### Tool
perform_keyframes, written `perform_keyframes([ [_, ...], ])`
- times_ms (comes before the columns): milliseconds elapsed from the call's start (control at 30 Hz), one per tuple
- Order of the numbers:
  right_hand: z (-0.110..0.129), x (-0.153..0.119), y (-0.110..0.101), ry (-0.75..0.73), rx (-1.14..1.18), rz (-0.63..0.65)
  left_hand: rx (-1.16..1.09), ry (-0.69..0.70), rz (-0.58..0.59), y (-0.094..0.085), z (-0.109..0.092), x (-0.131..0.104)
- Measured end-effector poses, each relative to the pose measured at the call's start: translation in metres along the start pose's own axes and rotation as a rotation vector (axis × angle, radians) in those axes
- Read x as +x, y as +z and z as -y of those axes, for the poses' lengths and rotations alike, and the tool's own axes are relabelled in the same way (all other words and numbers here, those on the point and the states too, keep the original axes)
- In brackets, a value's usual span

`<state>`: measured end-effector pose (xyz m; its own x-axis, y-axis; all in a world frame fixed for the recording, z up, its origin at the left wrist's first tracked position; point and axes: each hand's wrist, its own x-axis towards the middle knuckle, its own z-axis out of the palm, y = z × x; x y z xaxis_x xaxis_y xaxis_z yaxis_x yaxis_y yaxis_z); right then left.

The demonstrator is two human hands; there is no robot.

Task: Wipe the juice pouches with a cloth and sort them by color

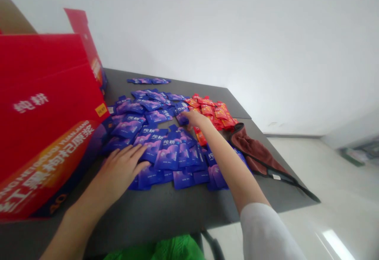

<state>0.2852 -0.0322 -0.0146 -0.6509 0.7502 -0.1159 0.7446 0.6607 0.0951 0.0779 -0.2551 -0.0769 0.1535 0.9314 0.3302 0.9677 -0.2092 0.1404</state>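
Observation:
Many blue-purple packets (pixel 167 153) lie in overlapping piles across the dark table. My left hand (pixel 122 169) rests palm down with its fingers spread on the near left packets. My right hand (pixel 194 119) reaches to the middle of the pile, its fingertips closed on one blue packet (pixel 181 113). Just beyond and to the right of that hand is a heap of red-orange packets (pixel 220 113). A short row of blue packets (pixel 149 81) lies apart at the back of the table.
A large red box (pixel 44 106) stands at the left, close to my left hand, with a second red box (pixel 91 50) behind it. A brown cloth (pixel 257 149) with dark edging lies at the right edge of the grey table (pixel 174 208). A white wall rises behind.

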Motion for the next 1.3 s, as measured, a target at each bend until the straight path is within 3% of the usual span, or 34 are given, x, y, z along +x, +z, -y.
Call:
perform_keyframes([
  [167,-0.002,-0.008,0.019,-0.073,-0.086,-0.049,-0.006,0.040,-0.024,-0.008,-0.015,-0.017],
  [300,-0.003,-0.019,0.019,-0.086,-0.136,-0.073,0.070,0.143,-0.062,-0.005,-0.015,-0.029],
  [433,0.001,-0.042,-0.012,-0.087,-0.179,-0.155,0.085,0.146,-0.027,-0.007,-0.014,-0.032],
  [533,0.015,-0.076,-0.041,-0.061,-0.264,-0.364,0.063,0.091,0.024,-0.013,-0.018,-0.030],
  [600,0.034,-0.103,-0.047,-0.058,-0.331,-0.515,0.058,0.068,0.034,-0.016,-0.022,-0.029],
  [667,0.058,-0.129,-0.036,-0.143,-0.386,-0.562,0.064,0.062,0.030,-0.017,-0.026,-0.029],
  [767,0.090,-0.158,0.002,-0.349,-0.424,-0.458,0.068,0.050,-0.021,-0.015,-0.030,-0.030],
  [900,0.103,-0.173,0.035,-0.387,-0.340,-0.371,0.040,0.044,-0.088,-0.011,-0.034,-0.029],
  [1167,0.090,-0.159,0.020,-0.377,0.045,-0.452,-0.026,0.110,-0.081,-0.005,-0.041,-0.008],
  [1300,0.101,-0.149,0.028,-0.333,0.019,-0.386,-0.030,0.128,-0.049,0.006,-0.036,-0.007],
])
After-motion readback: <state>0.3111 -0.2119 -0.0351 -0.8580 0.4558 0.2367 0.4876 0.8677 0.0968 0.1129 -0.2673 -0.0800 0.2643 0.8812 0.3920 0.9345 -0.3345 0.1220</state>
